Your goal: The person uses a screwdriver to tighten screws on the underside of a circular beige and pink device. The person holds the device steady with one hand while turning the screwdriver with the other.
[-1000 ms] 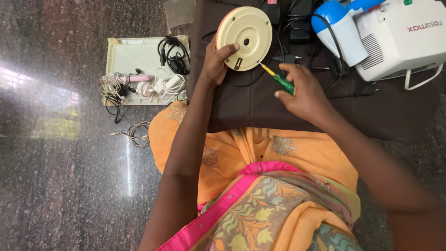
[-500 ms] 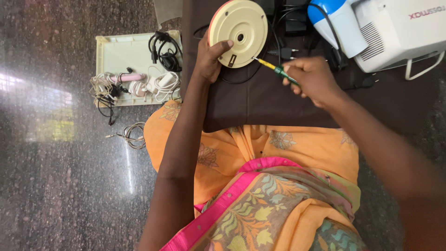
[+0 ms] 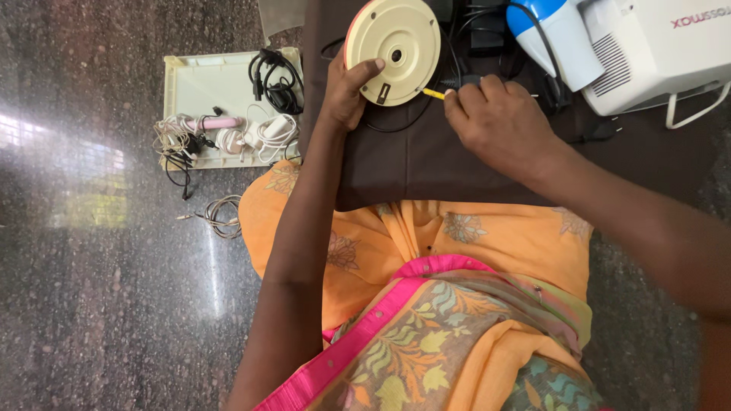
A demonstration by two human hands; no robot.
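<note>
My left hand (image 3: pixel 349 91) is gripping the round cream disc (image 3: pixel 394 47) by its rim; my right hand (image 3: pixel 499 122) is clenching a yellow-tipped screwdriver (image 3: pixel 433 93) against its edge, over the dark cloth (image 3: pixel 457 164).

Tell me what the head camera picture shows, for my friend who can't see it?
A person's left hand holds a round cream-coloured disc on edge over a dark brown cloth, while the right hand grips a yellow-shafted screwdriver pointed at its rim. A cream tray of tangled cables lies on the stone floor to the left, a white machine to the right.
</note>
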